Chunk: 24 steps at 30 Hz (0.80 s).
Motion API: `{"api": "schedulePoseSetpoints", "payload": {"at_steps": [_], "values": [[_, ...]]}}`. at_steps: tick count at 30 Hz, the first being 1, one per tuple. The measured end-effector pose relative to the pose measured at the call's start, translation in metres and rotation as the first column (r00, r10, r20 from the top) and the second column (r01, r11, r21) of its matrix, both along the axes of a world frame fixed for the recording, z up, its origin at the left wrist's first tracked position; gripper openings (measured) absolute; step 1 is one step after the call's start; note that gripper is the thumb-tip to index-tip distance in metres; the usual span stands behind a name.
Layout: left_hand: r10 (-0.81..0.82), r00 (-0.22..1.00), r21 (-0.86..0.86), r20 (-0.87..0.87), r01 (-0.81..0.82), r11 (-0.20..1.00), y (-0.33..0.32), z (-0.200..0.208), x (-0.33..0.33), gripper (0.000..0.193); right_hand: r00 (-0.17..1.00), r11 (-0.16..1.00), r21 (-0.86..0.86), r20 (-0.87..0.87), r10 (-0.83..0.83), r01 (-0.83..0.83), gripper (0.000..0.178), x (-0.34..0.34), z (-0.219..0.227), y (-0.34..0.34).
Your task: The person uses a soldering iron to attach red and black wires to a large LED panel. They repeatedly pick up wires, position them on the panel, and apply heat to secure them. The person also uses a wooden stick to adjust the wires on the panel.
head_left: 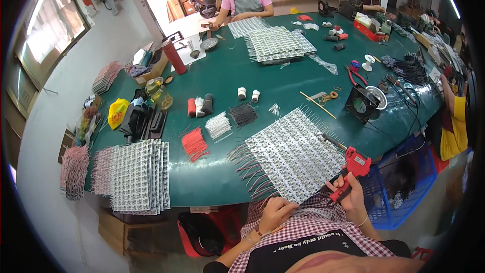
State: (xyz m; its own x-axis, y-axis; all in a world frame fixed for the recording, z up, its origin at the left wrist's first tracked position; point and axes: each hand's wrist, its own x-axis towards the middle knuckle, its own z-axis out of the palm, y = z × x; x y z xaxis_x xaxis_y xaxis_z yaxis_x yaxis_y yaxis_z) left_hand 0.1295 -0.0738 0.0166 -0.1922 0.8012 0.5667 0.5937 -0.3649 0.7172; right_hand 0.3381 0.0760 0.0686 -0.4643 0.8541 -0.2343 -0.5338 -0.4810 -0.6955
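In my right hand is a red and black soldering gun, its fingers wrapped round the handle. The gun's thin metal tip points away and to the left over the right side of a white circuit board panel. This panel lies tilted at the table's near edge, covered in rows of small parts, with wires sticking out along its left and far edges. My left hand is at the panel's near corner, fingers closed on its edge; the fingertips are partly hidden. Red, white and black tube pieces lie beyond.
Stacked panels with wires stand at the table's left edge. A small black fan, pliers and a wooden stick lie to the right. A blue crate is beside me. Across the green table, a person in pink works near more panels.
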Motion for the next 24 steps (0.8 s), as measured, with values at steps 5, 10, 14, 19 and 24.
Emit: {"api": "schedulePoseSetpoints", "payload": {"at_steps": [5, 10, 14, 19, 24], "values": [[-0.051, 0.998, -0.051, -0.029, 0.049, 0.998, -0.011, 0.002, -0.001, 0.024, 0.998, 1.0, 0.011, 0.062, -0.001, 0.0, 0.031, 0.003, -0.002, -0.003], [-0.222, 0.973, -0.146, -0.068, 0.21, 0.967, -0.021, -0.005, -0.011, 0.023, 1.0, 1.0, -0.028, 0.02, 0.009, -0.008, 0.031, -0.008, 0.003, -0.006], [-0.168, 0.982, -0.2, -0.082, 0.149, 0.968, -0.025, -0.014, -0.007, 0.024, 1.0, 1.0, 0.01, 0.001, 0.011, -0.011, 0.033, -0.006, 0.004, -0.007], [-0.179, 0.98, -0.172, -0.086, 0.162, 0.972, -0.017, -0.015, -0.003, 0.024, 0.999, 0.999, 0.031, -0.016, -0.038, 0.039, 0.037, -0.004, 0.001, 0.0], [-0.171, 0.979, -0.2, -0.115, 0.146, 0.969, -0.01, -0.011, 0.001, 0.022, 1.0, 0.997, 0.069, -0.001, -0.028, 0.028, 0.035, -0.01, 0.003, 0.009]]}}
